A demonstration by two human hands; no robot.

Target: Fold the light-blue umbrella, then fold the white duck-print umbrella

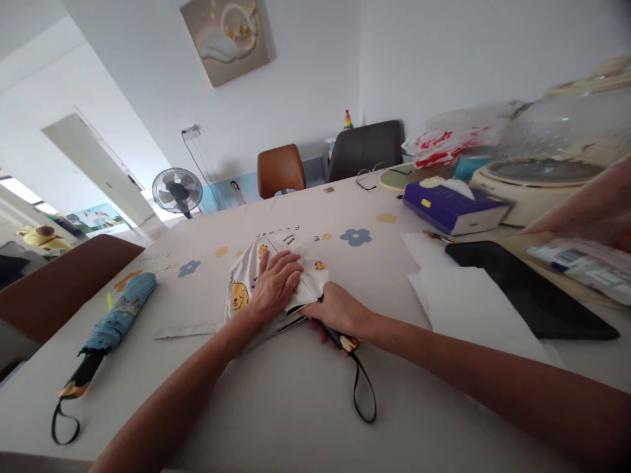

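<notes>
A white folding umbrella [241, 279] with yellow duck prints lies collapsed on the table in front of me, its cloth loose and partly spread. My left hand [279, 281] rests flat on top of the cloth, fingers stretched out. At the handle end, my right hand [340, 310] is wrapped round the umbrella, thumb by the cloth's edge and fingers partly hidden underneath. Its black handle with a gold end sticks out below that hand, and a black wrist loop [365, 394] hangs onto the table. The umbrella's pale closing strap [190, 330] stretches out to the left.
A furled blue umbrella [121, 312] lies at the left. On the right are white paper sheets [473, 309], a black tablet [527, 289], a purple tissue box [453, 205] and a glass-topped appliance [547, 164]. Glasses [367, 180] lie near the far edge; another person's arm [582, 197] reaches in.
</notes>
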